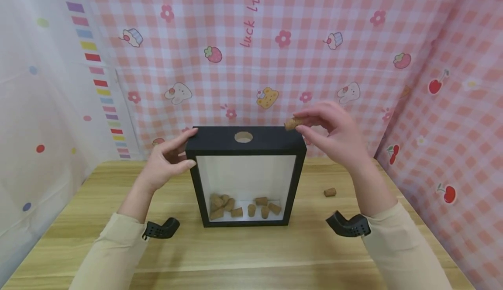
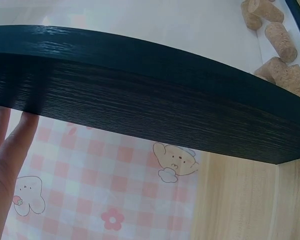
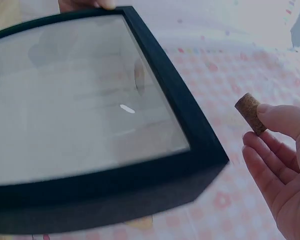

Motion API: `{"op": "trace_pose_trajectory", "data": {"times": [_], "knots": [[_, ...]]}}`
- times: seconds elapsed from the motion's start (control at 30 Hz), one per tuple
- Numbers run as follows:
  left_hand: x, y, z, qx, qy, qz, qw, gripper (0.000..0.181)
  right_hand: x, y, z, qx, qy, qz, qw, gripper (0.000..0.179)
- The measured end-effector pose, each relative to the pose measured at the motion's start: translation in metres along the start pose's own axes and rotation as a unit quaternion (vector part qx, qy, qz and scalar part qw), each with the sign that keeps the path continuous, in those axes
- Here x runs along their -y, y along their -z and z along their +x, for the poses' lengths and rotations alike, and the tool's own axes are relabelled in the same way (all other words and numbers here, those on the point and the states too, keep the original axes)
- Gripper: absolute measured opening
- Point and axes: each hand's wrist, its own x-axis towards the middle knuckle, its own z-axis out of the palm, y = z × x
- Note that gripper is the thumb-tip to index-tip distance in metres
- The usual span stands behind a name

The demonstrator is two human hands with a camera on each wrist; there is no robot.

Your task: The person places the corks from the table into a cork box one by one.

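Note:
A black box frame (image 1: 212,140) with a clear front and a round hole (image 1: 243,137) in its top edge stands upright on the table. Several corks (image 1: 237,212) lie inside along its bottom. My left hand (image 1: 163,163) holds the frame's upper left side, thumb towards the front and fingers towards the back; in the left wrist view its fingertips reach the frame's rear edge. Between thumb and fingers my right hand (image 1: 334,135) pinches a single cork (image 1: 291,124), close by the frame's top right corner. The right wrist view shows that cork (image 3: 250,113) apart from the frame.
One loose cork (image 1: 330,192) lies on the wooden table (image 1: 243,255) to the right of the frame. A pink checked curtain (image 1: 251,76) hangs behind, with more cloth along both sides. Each wrist wears a black mount (image 1: 162,229).

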Motion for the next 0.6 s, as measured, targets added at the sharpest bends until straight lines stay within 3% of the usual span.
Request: {"op": "trace_pose_trajectory", "data": {"times": [0.37, 0.6], "knots": [[0.001, 0.001, -0.001, 0.003, -0.002, 0.006, 1.0000, 0.068, 0.006, -0.039, 0.027, 0.079, 0.040, -0.055, 0.9946, 0.027], [0.001, 0.001, 0.000, 0.003, -0.002, 0.006, 1.0000, 0.068, 0.005, -0.055, 0.039, 0.125, 0.022, -0.082, 0.9885, 0.025]]}}
